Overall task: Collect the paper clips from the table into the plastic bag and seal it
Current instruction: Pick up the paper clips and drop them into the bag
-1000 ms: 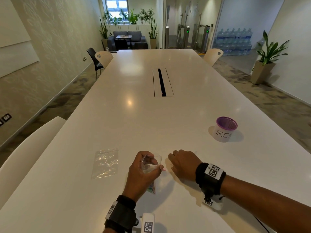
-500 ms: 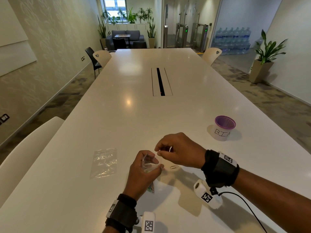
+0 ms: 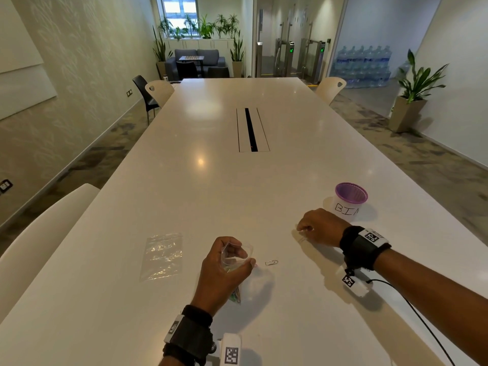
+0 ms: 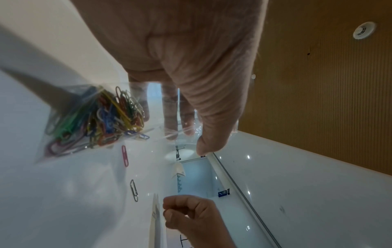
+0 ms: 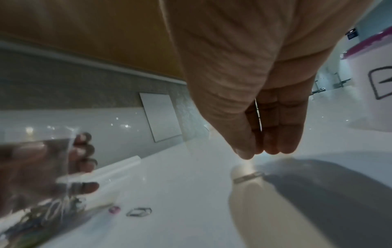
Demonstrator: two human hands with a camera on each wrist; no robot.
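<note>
My left hand grips a clear plastic bag by its mouth and holds it open above the table. Several coloured paper clips lie bunched in the bag's lower end. A pink clip and a silver clip lie on the table just right of that hand. My right hand is lowered farther right, near the cup. Its thumb and fingertips are bunched together just above another silver clip, and I see nothing held between them.
A second, empty clear bag lies flat to the left of my left hand. A white cup with a purple rim marked BIN stands just behind my right wrist. A cable slot runs down the table's middle. Chairs stand along the sides.
My right hand rose from the table to the bag's mouth, then swung right and down beside the BIN cup. My left hand has kept the bag open in the same place.
</note>
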